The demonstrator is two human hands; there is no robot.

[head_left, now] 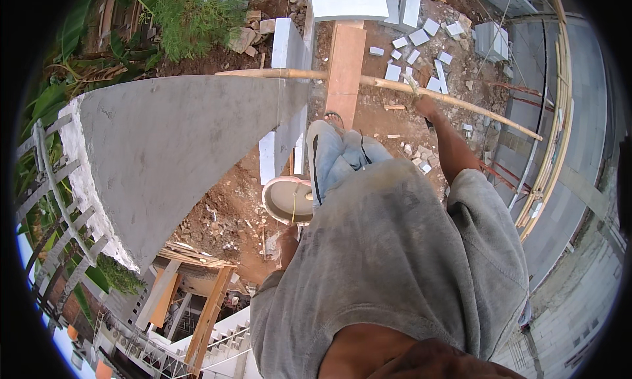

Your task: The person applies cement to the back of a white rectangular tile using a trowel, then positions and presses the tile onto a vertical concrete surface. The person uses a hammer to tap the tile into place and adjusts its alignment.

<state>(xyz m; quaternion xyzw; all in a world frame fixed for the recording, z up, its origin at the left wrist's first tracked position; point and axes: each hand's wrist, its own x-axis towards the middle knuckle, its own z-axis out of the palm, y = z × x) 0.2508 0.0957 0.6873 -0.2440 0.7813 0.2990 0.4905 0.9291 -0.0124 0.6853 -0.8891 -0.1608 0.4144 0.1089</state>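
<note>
My right hand (426,108) is out to the right, closed around a tool that looks like a trowel (412,84). Its small blade is smeared pale, and a dark handle end shows below my fist. On the left, my left hand (288,239) is at the near side of a round bucket (266,196) holding grey wet mortar (282,196). The fingers of that hand are hidden, so its grip on the bucket does not show. A thin yellowish handle or cord crosses the bucket.
I stand on a narrow wooden plank (343,69). A bamboo pole (454,99) crosses it. To the left rises a grey plastered wall (178,138), beside pale blocks (288,43). White block offcuts (418,36) litter the dirt far below. Bamboo poles (559,115) stand at right.
</note>
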